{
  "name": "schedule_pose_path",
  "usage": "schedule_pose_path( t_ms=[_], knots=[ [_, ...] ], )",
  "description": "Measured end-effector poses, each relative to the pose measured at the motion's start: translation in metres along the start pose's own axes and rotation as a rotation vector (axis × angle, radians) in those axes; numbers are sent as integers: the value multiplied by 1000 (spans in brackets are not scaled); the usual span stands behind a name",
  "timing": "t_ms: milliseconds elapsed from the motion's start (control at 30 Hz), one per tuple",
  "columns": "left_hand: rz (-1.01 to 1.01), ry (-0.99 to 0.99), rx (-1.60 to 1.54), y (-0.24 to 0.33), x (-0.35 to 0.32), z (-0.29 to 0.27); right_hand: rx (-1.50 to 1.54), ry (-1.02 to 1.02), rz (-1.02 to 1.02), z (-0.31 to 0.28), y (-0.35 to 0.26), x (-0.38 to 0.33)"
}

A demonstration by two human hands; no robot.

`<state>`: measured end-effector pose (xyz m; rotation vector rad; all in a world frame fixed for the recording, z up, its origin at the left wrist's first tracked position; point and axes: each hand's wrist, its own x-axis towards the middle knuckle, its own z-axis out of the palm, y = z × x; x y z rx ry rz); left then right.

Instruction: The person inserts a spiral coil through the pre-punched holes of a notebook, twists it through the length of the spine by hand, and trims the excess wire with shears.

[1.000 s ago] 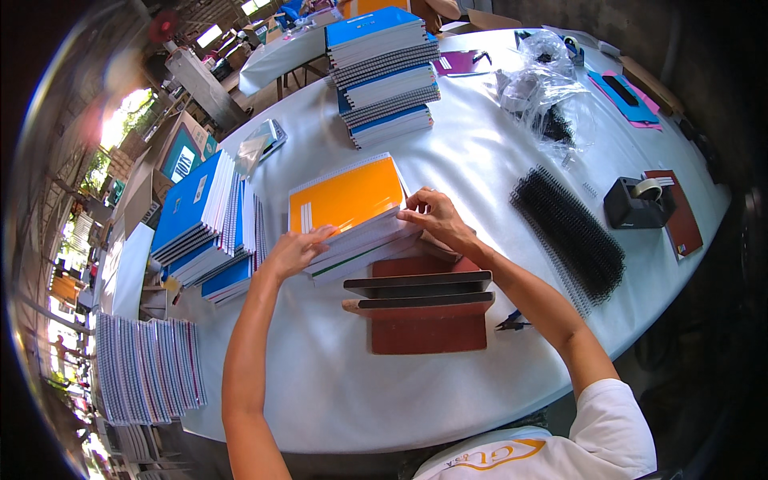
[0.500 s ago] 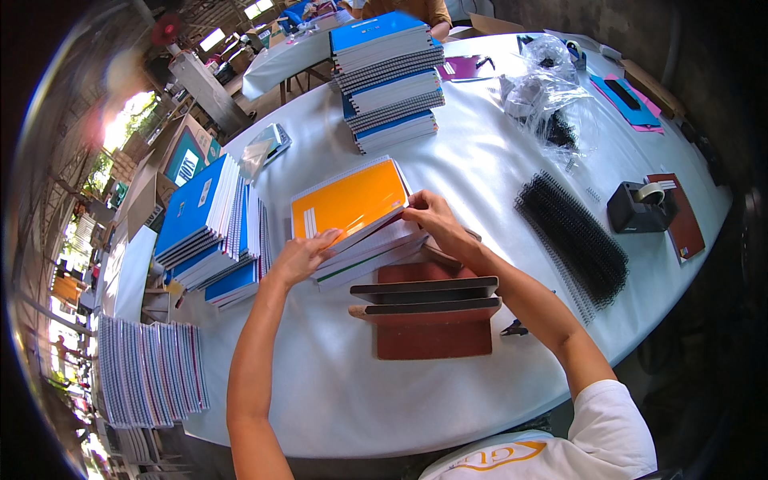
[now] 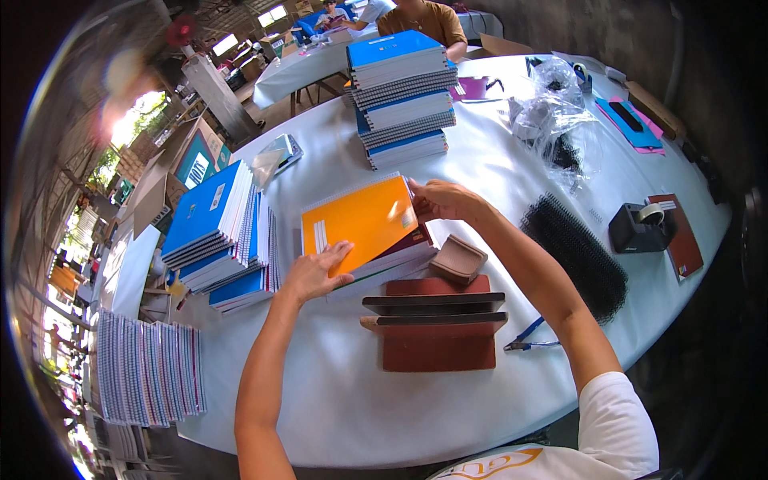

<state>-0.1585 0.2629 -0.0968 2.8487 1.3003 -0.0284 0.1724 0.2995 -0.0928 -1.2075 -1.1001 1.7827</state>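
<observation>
Since half a second ago, both hands have kept their places on the orange-covered notebook [image 3: 360, 222], and I note only a small shift: the right hand [image 3: 442, 200] now pinches the far right corner of the cover more tightly, while the left hand [image 3: 314, 272] has slid to the near edge. I record the left hand as flat, fingers spread wide, pressing down on the cover's near corner. The right hand is narrowed to a pinch on the cover's edge by the spiral side; whether it grips one sheet or several I cannot tell.

The notebook lies on top of a short pile of loose pages on the white table [image 3: 336, 400], left of centre, tilted slightly. Just beside it on the near right sits a brown wooden jig [image 3: 436, 332] with two dark bars across it, and a small brown pad [image 3: 458, 259] touches the pile's corner. A row of black spiral coils [image 3: 576, 254] lies further right, near a tape dispenser [image 3: 638, 226]. Blue-covered stacks [image 3: 216, 228] stand to the left; a taller stack [image 3: 402, 96] stands well apart at the far side.

My judgement: the pile is being squared and held, not yet lifted.
</observation>
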Motion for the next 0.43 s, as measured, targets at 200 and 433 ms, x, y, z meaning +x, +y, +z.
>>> schedule_pose_path(
  t_ms=[200,433],
  knots=[
    [-105,127,-357,7,25,-4,-232,58,-321,3,-16,28],
    [-302,835,-1402,-4,-10,-37,-1138,2,-1135,87,-70,-152]
  ],
)
